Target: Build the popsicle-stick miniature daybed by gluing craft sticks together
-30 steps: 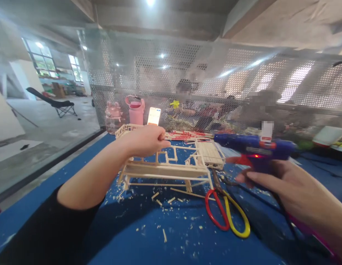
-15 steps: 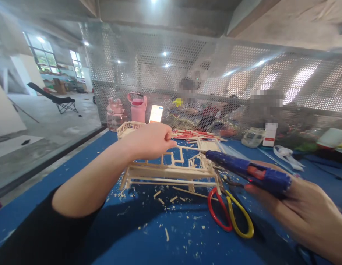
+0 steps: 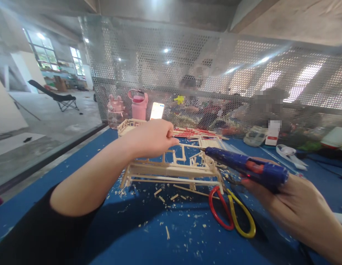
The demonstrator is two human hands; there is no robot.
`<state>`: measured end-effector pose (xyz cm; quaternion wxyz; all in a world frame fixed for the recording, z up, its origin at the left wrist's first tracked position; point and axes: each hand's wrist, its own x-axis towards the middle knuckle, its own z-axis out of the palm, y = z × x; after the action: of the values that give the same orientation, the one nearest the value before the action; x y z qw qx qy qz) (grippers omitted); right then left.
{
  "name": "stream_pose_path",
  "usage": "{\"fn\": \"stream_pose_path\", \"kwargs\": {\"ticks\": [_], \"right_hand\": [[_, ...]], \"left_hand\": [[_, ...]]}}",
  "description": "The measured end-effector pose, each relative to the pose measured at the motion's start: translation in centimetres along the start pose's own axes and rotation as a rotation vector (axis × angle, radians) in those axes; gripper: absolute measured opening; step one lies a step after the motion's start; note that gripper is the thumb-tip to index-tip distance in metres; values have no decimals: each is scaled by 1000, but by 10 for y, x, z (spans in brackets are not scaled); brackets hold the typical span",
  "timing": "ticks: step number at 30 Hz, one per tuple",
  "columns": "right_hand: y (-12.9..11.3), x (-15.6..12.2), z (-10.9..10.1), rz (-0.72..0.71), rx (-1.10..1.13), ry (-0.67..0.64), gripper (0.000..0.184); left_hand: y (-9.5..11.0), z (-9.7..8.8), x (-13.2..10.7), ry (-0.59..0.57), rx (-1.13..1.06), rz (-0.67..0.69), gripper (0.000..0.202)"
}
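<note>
Glue gun: deep blue body, red-orange patch on the side, small red light glowing. Wooden frame: pale cream to straw, with one whiter strip along the near side. Scissors: one handle loop red, the other bright yellow. Tabletop: saturated blue, irregularly speckled with pale cream scraps. Sticks behind the frame: mixed cream and red. Tall bottle: solid pink. Shorter bottle: see-through, pinkish. Phone: screen mostly white, small blue patch. Sleeve: plain black. Panel: silvery grey, regular pattern of round holes. Chair: black. Box: white, red block.
</note>
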<state>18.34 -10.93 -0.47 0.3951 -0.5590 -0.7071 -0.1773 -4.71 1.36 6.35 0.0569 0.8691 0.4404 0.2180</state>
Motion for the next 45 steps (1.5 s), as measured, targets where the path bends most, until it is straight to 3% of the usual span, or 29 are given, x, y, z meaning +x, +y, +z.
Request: {"fn": "stream_pose_path", "kwargs": {"ticks": [6,16,25,37,45], "right_hand": [[1,-1,-1,-69,-21,1,24],[-1,0,-5,-65,-46,32,23],[4,-2,-8,-153,-84,5,22],[3,-2,-18,-122,-122,14,27],[5,-7,-22,-143,-95,-44,21]], "left_hand": [[3,-1,0,1,-99,-55,33],[3,0,0,-18,-5,-34,29],[7,-9,-4,-129,125,-29,24],[14,-8,-10,-59,184,4,22],[18,-9,-15,4,230,29,21]]}}
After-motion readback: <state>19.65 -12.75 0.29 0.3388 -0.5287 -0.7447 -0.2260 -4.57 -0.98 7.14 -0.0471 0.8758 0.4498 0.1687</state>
